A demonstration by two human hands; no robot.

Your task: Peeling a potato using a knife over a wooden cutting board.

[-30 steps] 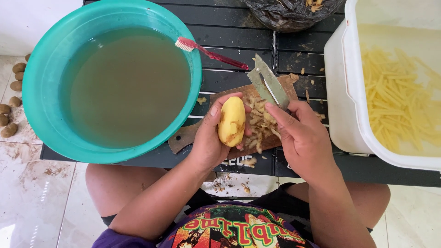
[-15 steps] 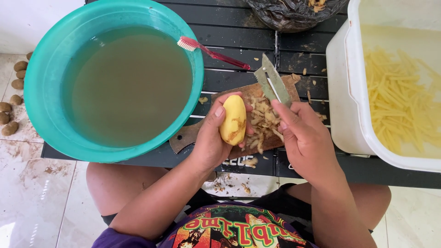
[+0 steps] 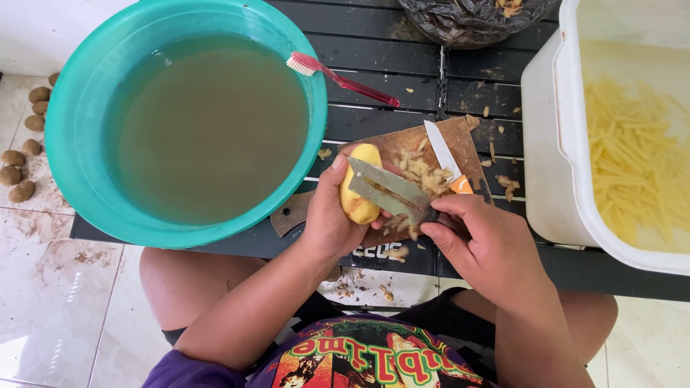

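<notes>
Left hand (image 3: 327, 215) clamped round a yellow potato (image 3: 357, 185) above the wooden board (image 3: 431, 140); right hand (image 3: 489, 248) gripping a metal peeler (image 3: 384, 189), blade laid across the potato. Teal basin (image 3: 79, 108) of murky water at ten o'clock, white tub (image 3: 546, 144) of potato sticks at three o'clock

White tub (image 3: 568, 144) cut off right; black bag (image 3: 467, 18) cut off top; peeler (image 3: 388, 190) handle hidden in right hand (image 3: 489, 251).

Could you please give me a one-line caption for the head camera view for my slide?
Left hand holds a yellow potato while right hand lays a metal peeler across it.
</notes>
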